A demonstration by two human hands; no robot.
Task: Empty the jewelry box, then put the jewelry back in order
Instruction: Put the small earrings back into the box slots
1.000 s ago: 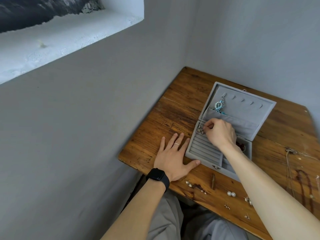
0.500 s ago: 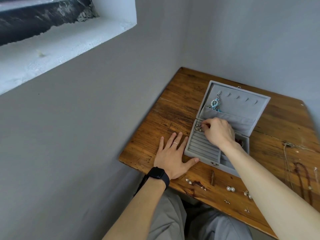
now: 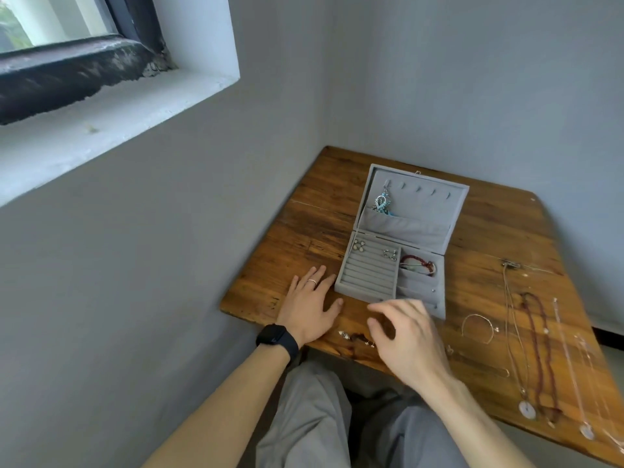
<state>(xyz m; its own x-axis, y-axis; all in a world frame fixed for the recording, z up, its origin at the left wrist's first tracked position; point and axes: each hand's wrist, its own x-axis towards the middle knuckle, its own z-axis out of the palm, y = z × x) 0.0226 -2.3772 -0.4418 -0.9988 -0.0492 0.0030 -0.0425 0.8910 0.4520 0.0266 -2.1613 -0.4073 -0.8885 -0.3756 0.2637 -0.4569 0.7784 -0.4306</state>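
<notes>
The grey jewelry box (image 3: 418, 217) stands open on the wooden table (image 3: 324, 217). A turquoise pendant (image 3: 382, 201) hangs inside its lid. Pearl earrings (image 3: 358, 245) and small silver earrings (image 3: 390, 254) sit in the ring rows. A red bracelet (image 3: 418, 264) lies in the right compartment. My left hand (image 3: 310, 307) rests flat on the table just left of the box. My right hand (image 3: 405, 336) hovers over the table's near edge, fingers loosely curled and holding nothing. Small earrings (image 3: 356, 337) lie just left of its fingertips.
Several necklaces (image 3: 537, 349) lie stretched out on the table's right side, and a thin silver bangle (image 3: 477, 327) sits beside them. Grey walls close in the table at left and back. A window ledge (image 3: 111, 113) is at upper left.
My right hand has pulled out of the box's ring rows and come back to the table's near edge, leaving earrings in the rows. The view tilted upward. My left hand stayed put.
</notes>
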